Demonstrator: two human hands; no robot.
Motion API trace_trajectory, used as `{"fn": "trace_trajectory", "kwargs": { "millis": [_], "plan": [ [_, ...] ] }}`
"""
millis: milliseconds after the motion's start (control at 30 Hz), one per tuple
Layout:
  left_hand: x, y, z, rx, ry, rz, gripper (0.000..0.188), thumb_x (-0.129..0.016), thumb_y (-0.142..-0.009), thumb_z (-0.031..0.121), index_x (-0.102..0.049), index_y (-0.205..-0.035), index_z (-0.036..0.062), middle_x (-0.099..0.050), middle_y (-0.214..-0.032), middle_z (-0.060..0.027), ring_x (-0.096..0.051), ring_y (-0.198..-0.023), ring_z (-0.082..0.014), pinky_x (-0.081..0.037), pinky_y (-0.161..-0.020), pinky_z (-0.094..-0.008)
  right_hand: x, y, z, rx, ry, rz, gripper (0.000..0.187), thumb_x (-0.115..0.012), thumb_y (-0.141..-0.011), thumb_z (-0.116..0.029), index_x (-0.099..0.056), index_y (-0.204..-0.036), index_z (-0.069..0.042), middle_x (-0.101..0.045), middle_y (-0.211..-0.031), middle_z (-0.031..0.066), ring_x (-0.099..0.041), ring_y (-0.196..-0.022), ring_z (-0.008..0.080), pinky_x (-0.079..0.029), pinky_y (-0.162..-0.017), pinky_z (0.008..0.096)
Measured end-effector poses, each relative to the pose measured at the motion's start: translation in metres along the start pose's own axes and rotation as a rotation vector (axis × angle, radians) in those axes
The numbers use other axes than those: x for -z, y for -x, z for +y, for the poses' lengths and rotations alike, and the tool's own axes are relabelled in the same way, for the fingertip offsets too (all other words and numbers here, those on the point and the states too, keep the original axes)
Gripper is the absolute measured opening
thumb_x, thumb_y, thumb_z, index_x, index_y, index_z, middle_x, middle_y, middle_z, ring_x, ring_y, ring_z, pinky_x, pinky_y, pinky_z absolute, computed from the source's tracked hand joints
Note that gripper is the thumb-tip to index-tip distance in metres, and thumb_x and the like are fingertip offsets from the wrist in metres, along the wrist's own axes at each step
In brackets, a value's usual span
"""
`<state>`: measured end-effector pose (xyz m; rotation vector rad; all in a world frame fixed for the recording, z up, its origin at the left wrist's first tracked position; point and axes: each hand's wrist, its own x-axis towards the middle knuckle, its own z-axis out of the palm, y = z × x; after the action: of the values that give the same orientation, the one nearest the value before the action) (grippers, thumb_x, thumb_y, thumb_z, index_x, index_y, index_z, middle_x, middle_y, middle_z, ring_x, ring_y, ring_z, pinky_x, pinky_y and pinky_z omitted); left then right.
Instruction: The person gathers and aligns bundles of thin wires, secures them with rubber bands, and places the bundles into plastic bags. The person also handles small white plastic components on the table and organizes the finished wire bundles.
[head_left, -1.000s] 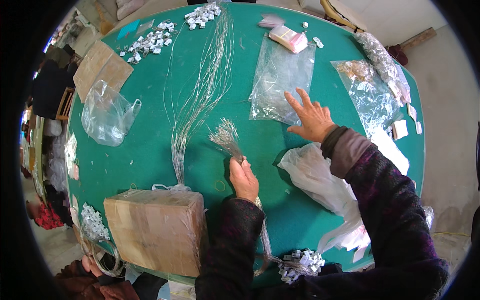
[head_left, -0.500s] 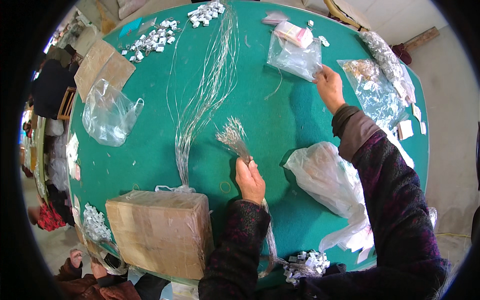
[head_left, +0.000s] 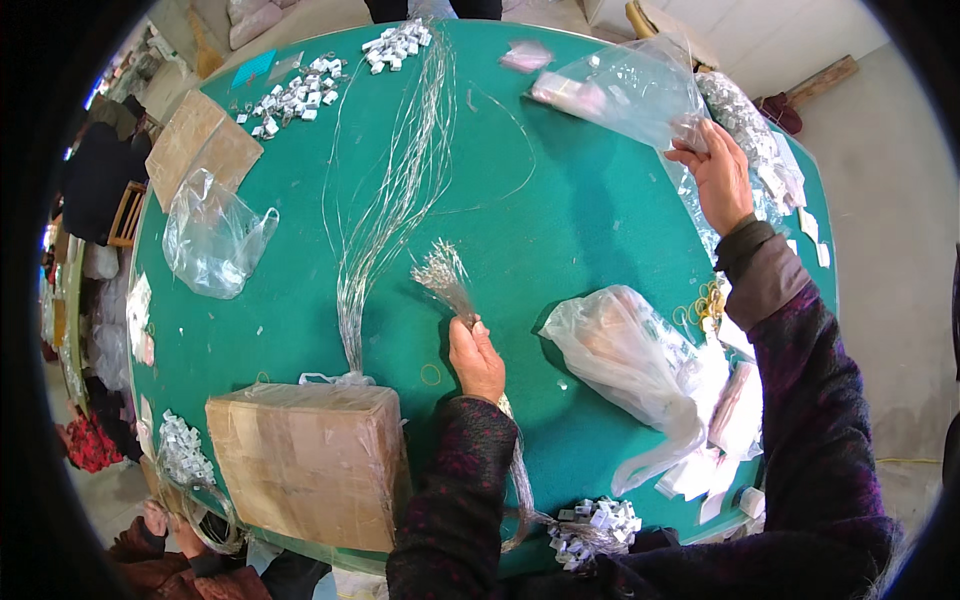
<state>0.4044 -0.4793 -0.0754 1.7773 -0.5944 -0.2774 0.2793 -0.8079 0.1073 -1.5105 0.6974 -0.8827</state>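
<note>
The left hand (head_left: 477, 360) and right hand (head_left: 724, 180) are bare; the left sleeve (head_left: 455, 485) and right sleeve (head_left: 815, 420) are fuzzy black flecked with purple, the right showing a grey-brown cuff (head_left: 768, 278).

A taped brown box (head_left: 300, 465) sits at the near edge of the green table (head_left: 600, 240). On the left, a clear sack (head_left: 212, 245) lies by a piece of cardboard (head_left: 200, 142); past them, I see a wooden chair (head_left: 127, 212) and a broom (head_left: 205, 52).
</note>
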Motion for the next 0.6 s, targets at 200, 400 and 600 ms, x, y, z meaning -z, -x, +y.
{"fn": "trace_trajectory", "kwargs": {
  "millis": [200,400,600],
  "plan": [
    [-0.003,-0.002,-0.005,-0.109,-0.057,0.06,0.017,-0.045,-0.098,0.016,-0.052,-0.101,0.0002,-0.054,-0.075,-0.0099,-0.052,-0.059,-0.0201,-0.044,-0.055,-0.0341,0.007,0.079,0.027,-0.333,0.167,-0.037,0.029,-0.058,-0.093,-0.012,-0.058,-0.118,0.002,-0.064,-0.107,0.009,-0.061,-0.087,0.0168,-0.053,-0.077,0.0324],
    [-0.003,-0.002,-0.002,-0.084,-0.06,0.048,0.017,-0.045,-0.097,0.015,-0.052,-0.101,-0.0005,-0.054,-0.079,-0.0137,-0.054,-0.065,-0.0254,-0.044,-0.06,-0.0371,0.001,0.098,0.066,-0.391,0.402,-0.138,0.046,-0.064,-0.085,-0.002,-0.052,-0.129,-0.001,-0.051,-0.128,0.0147,-0.063,-0.082,0.0184,-0.053,-0.067,0.0319],
    [0.0,-0.001,0.003,0.079,-0.007,-0.03,0.018,-0.045,-0.097,0.014,-0.051,-0.101,-0.0019,-0.054,-0.086,-0.0209,-0.058,-0.076,-0.0372,-0.046,-0.068,-0.0435,-0.026,0.086,0.113,-0.55,0.266,0.002,0.072,-0.064,-0.082,0.0,-0.029,-0.146,-0.002,-0.042,-0.139,0.0199,-0.06,-0.086,0.021,-0.051,-0.06,0.0316]
  ]
}}
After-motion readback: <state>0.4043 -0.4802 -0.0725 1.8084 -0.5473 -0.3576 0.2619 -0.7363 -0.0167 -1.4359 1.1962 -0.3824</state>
